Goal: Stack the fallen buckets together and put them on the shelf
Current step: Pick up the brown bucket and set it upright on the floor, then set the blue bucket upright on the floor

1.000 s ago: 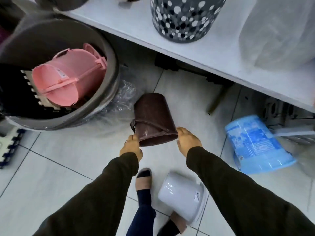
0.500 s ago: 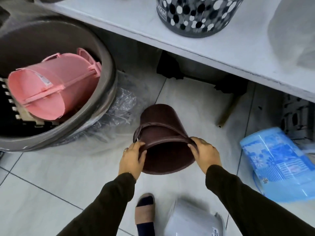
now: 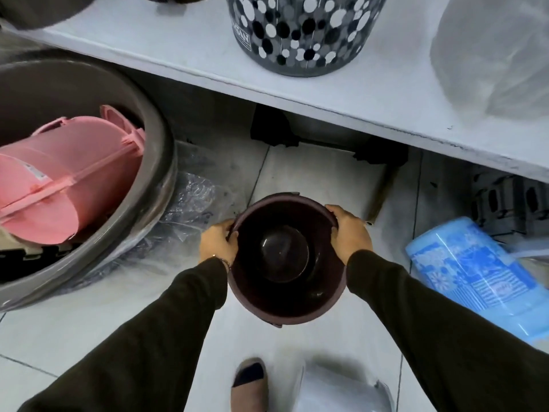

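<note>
A dark brown bucket [image 3: 285, 260] is upright between my hands, its mouth facing me so I look down at its bottom. My left hand [image 3: 218, 243] grips its left rim and my right hand [image 3: 350, 233] grips its right rim. A blue patterned bucket [image 3: 472, 278] lies on its side on the tiled floor at the right. A white bucket [image 3: 338, 391] lies on the floor near my foot, blurred and cut off by the lower edge. A pink bucket [image 3: 62, 179] lies on its side inside a big grey tub [image 3: 160, 162] at the left. The white shelf [image 3: 341, 81] runs across the top.
On the shelf stand a grey dotted bin [image 3: 297, 34] and a wrapped translucent item [image 3: 493, 55]. Crumpled clear plastic [image 3: 190, 203] lies beside the tub. Dark brackets and a rod [image 3: 380, 194] sit under the shelf. My sandalled foot [image 3: 249, 385] is at the bottom.
Both hands have turned the brown bucket from lying on its side to upright with its mouth toward me. The view has shifted forward, closer to the shelf.
</note>
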